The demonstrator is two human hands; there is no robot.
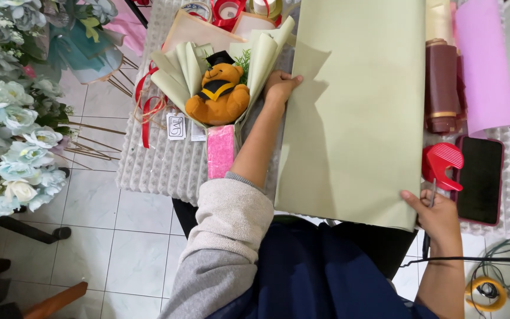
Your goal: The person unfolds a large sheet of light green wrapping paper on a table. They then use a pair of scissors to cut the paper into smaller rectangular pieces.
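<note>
A large pale green paper sheet (355, 112) lies spread over the white padded worktop (154, 159). My left hand (280, 86) rests on its left edge, fingers bent over the paper. My right hand (435, 214) pinches the sheet's near right corner. Left of my left hand lies a bouquet wrap of the same green paper (178, 71) holding an orange teddy bear (219, 94) with a black graduation cap, on a pink foam block (220, 150).
Brown (441, 85) and pink (484, 65) paper rolls lie at the right, with a red tape cutter (442, 165) and a dark phone (480, 179). Ribbon spools (228, 10) sit at the back. Pale blue artificial flowers (7, 118) fill the left. A yellow tape roll (487, 292) lies on the tiled floor.
</note>
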